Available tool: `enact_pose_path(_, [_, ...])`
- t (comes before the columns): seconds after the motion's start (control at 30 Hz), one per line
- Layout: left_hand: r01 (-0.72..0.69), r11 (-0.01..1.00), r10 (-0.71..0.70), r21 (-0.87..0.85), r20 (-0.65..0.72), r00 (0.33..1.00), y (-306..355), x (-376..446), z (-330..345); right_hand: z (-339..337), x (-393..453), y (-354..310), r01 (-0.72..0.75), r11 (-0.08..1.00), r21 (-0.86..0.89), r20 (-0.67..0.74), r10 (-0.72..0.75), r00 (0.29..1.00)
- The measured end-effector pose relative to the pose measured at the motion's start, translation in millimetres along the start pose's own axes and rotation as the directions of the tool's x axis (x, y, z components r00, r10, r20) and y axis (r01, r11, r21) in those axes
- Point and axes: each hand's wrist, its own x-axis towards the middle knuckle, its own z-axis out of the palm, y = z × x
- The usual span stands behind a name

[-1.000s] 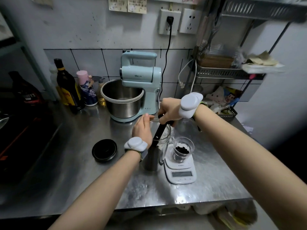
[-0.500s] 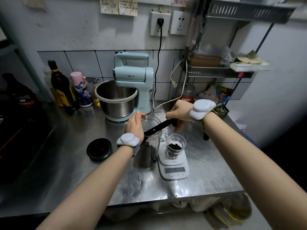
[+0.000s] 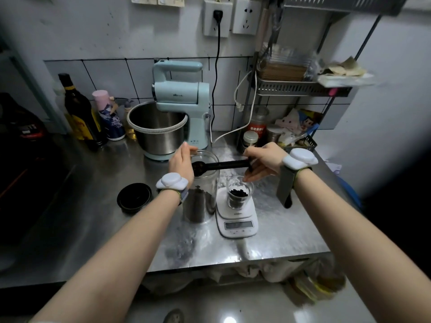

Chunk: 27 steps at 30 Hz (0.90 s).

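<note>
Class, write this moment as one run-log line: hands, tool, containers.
left hand: holds jar | right hand: holds black scoop at jar mouth | small glass: beans inside, on scale | lid: off, on counter

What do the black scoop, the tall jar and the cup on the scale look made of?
The scoop: probably matte black plastic, dull, no glint. The jar: clear glass or plastic, see-through wall. The cup: likely clear glass, dark beans visible through it.

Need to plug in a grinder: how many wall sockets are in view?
2, side by side above the mixer: the left socket holds a black plug, the right socket is free. Others may be hidden out of frame.
</note>
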Motion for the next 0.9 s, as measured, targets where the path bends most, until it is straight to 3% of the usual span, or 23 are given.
enact_pose_path(0.4, [0.009,1.0,-0.009,-0.004,-0.021,1.0,-0.9,-1.5,0.0,-18.9,-9.4,34.3,0.024,0.982,0.19,-0.005,-0.023,1.0])
enact_pose_path(0.9, [0.022,0.999,-0.022,-0.032,-0.018,1.0,-0.3,0.2,0.9,-50.0,-34.2,48.2,0.056,0.974,0.222,-0.086,-0.038,0.996])
